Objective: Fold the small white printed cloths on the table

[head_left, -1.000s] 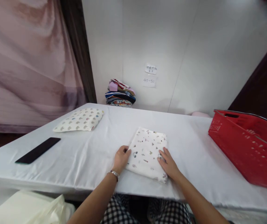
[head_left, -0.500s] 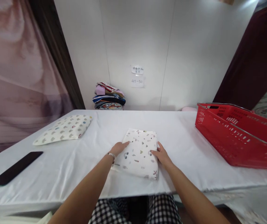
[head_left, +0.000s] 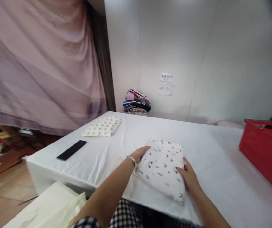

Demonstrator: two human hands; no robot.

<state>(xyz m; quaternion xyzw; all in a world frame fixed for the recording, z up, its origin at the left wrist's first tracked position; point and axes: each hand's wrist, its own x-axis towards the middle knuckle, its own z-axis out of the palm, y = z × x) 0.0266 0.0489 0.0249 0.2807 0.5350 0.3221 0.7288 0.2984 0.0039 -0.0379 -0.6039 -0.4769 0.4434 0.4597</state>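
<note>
A folded white cloth [head_left: 161, 166] printed with small leaves, rainbows and other figures lies near the front edge of the white-covered table. My left hand [head_left: 140, 153], with a bracelet at the wrist, grips its left side, thumb on top and fingers mostly hidden. On the opposite side my right hand [head_left: 189, 175] holds the cloth's edge, its thumb over the top and the other fingers along the side. Farther back on the left rests a second folded cloth [head_left: 104, 126], cream with a repeated grey print, touched by neither hand.
A black flat slab [head_left: 71, 150], perhaps a phone, lies on the table's left part. The red plastic basket [head_left: 264, 155] stands at the right. Folded fabrics [head_left: 137, 103] are stacked beyond the far edge. Pale sheets [head_left: 52, 205] sit below the table at front left.
My view has swung to the left, so table and basket appear farther right and more floor shows. Both hands keep their hold on the printed cloth.
</note>
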